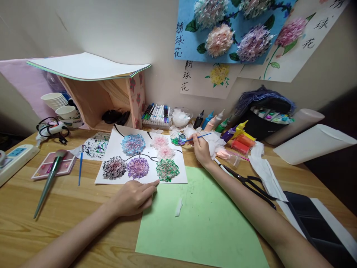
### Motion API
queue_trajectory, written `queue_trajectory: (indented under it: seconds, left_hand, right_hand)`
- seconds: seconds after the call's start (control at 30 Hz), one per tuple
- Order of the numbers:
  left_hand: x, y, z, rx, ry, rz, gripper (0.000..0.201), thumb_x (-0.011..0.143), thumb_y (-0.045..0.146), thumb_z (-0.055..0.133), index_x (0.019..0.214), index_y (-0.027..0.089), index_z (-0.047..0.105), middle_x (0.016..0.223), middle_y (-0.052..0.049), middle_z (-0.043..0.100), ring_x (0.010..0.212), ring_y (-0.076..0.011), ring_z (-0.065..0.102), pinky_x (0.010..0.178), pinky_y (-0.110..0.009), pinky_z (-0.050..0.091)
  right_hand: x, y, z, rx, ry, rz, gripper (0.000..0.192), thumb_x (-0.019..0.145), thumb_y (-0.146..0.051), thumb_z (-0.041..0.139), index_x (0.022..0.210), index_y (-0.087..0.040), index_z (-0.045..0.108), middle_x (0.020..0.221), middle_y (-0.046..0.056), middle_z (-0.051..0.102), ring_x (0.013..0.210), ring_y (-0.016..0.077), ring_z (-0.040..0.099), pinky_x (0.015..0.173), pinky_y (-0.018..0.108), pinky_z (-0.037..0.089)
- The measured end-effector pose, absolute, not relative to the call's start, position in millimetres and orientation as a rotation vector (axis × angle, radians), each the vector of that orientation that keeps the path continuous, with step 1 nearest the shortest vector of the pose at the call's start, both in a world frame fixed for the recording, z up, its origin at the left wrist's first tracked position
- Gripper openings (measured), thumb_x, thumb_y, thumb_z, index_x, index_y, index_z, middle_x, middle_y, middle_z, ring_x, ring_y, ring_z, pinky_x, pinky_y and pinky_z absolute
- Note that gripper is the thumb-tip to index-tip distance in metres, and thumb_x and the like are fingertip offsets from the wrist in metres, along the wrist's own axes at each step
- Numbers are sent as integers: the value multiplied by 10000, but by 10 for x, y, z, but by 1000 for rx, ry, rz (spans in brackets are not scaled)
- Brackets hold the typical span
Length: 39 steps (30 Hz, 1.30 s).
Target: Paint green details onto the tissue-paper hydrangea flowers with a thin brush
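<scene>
Six paper blooms already sit on my white sheet (145, 156); my right hand (201, 149) pinches a small brush (198, 137) at the paint dish (178, 139), while my left hand (134, 197), loosely curled and holding nothing, presses the sheet's edge to the bench (55, 208). Stems look unfinished.

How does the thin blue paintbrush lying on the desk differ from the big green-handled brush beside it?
The thin blue paintbrush is slim, short and fine-tipped; the big green-handled brush is thicker, longer, with a fluffy head. The blue one lies wholly on the wooden desk; the green one's head rests on a pink palette. Neither is held.
</scene>
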State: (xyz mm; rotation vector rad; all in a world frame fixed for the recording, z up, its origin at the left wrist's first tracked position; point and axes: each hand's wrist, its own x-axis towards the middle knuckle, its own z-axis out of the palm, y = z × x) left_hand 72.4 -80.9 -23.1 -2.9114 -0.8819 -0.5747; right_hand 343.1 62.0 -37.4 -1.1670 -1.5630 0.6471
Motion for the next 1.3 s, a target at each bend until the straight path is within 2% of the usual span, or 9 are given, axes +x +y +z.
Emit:
queue_trajectory:
  seconds: [0.33,0.53,0.8,1.3]
  left_hand:
    - [713,-810,-247,-2891,-880,-559,181,839,109,398,921,161,551,1114,-44,696,507,-160,622,421,-318,430]
    - [706,-815,-255,-2906,-888,-555,180,842,106,401,927,158,550,1124,-45,691,543,-168,645,428,-324,446]
    - [710,-809,-253,-2907,-875,-570,181,836,97,399,915,150,553,1108,-62,696,528,-168,641,421,-320,445]
    - [706,-818,-259,-2907,-883,-552,174,838,105,400,915,156,548,1103,-67,698,550,-160,649,438,-301,435]
  right_hand:
    - [3447,673,-410,-1154,-1457,750,424,895,-593,361,761,-225,522,597,2,602,596,180,583,598,307,440]
    - [3448,645,-395,-1110,-1475,744,401,907,-566,371,776,-221,528,622,2,605,627,173,583,631,304,431]
    - [3440,575,-374,-1071,-1735,547,344,966,-439,322,803,-220,532,702,10,588,686,163,591,687,300,431]
    - [3436,578,-373,-1035,-1968,286,316,980,-371,298,785,-230,503,762,52,570,776,213,535,747,364,419]
